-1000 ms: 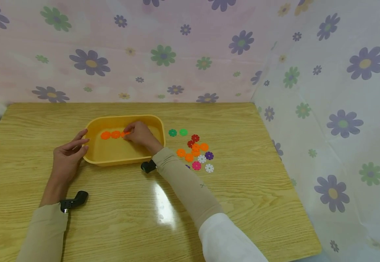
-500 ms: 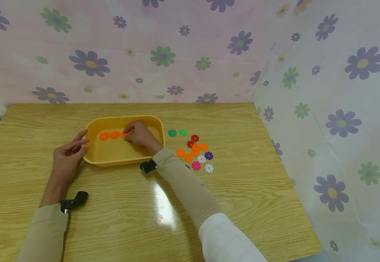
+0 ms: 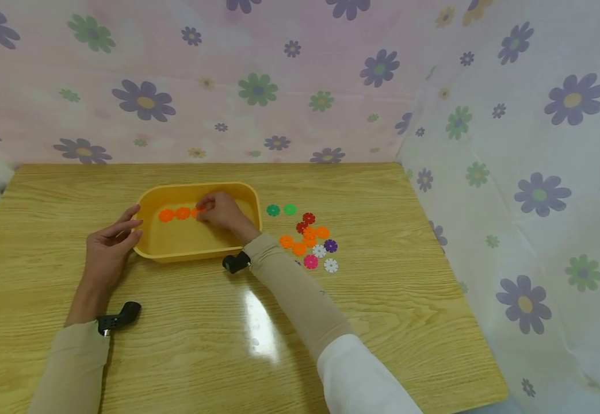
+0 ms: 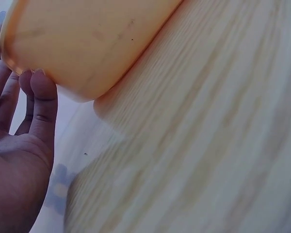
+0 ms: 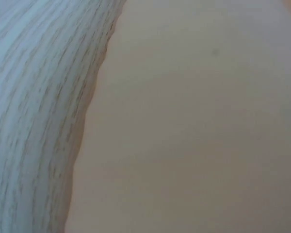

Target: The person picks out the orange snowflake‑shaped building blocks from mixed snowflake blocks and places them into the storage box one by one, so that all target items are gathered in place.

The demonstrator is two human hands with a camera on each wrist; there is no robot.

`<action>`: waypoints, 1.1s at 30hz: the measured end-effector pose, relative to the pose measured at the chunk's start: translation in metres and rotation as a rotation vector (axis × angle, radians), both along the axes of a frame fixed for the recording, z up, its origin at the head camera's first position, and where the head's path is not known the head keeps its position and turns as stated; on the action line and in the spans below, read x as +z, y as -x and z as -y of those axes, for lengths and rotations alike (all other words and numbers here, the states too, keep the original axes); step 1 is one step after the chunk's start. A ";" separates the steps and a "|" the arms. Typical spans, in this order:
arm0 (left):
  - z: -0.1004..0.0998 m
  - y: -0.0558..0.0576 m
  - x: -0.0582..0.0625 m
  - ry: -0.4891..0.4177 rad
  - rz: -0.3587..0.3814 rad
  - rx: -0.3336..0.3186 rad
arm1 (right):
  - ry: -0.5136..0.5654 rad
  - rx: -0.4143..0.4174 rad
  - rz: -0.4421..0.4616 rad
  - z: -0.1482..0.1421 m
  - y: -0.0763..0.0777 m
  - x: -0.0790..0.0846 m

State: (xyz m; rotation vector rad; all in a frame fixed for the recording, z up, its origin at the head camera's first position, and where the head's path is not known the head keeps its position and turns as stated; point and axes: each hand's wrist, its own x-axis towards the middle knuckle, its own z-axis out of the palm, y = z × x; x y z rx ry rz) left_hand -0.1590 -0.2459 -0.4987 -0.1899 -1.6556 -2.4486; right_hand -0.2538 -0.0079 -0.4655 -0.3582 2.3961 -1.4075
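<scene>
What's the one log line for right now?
left hand: touching yellow tray; right hand: pinching orange disc inside tray; two orange discs: left of it; loose discs: on table

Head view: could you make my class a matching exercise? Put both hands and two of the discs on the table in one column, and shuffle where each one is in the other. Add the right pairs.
Things
1. Left hand
2. Right hand
3. Pink notched disc
4. Dark green notched disc

Places
A. Just left of the light green notched disc
B. Inside the yellow tray, at an orange disc
C. Just left of the white disc nearest the person
D. At the tray's left end

Pairs: 1-D, 2-B, 3-C, 4-A
</scene>
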 end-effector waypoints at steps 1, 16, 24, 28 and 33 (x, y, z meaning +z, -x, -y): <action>0.000 0.000 0.000 0.013 0.003 0.003 | 0.010 0.004 -0.006 0.000 0.001 -0.001; 0.000 0.000 0.001 0.038 0.007 0.007 | 0.165 0.043 -0.174 -0.001 0.005 0.000; 0.000 0.000 0.001 0.026 0.004 -0.001 | 0.191 0.107 -0.210 -0.001 0.000 0.005; 0.001 0.000 0.001 0.024 0.008 -0.001 | 0.213 0.111 -0.208 -0.001 0.000 0.005; 0.002 0.000 0.000 0.056 0.027 0.014 | 0.261 0.127 -0.205 -0.004 0.001 0.007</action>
